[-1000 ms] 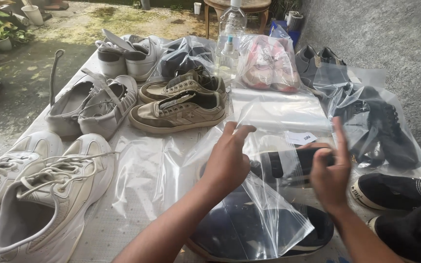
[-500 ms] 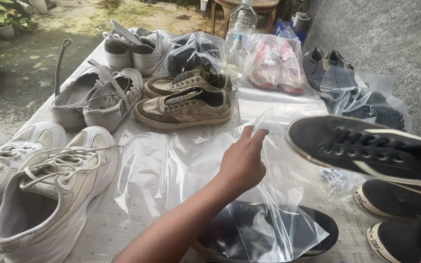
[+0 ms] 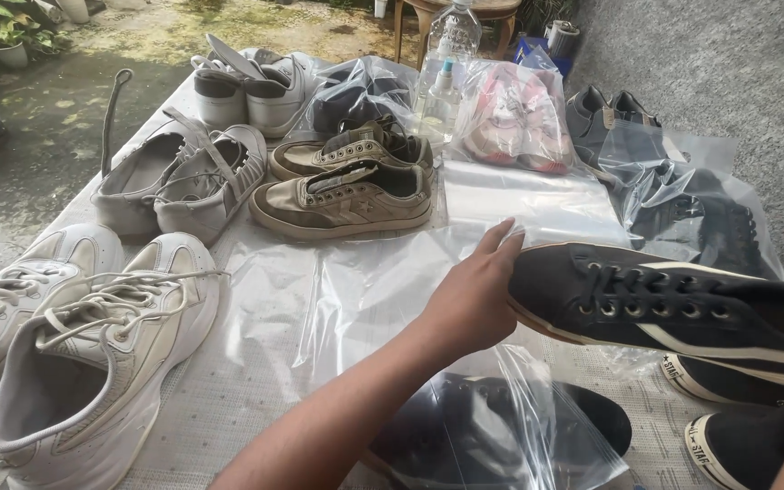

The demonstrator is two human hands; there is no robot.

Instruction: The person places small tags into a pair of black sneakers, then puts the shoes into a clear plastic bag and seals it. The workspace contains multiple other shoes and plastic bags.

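The black sneaker (image 3: 673,304) looks like matt canvas with a smooth rubber sole. The clear plastic bag (image 3: 365,290) is glossy and creased. The white sneakers (image 3: 93,354) look like smooth leather.
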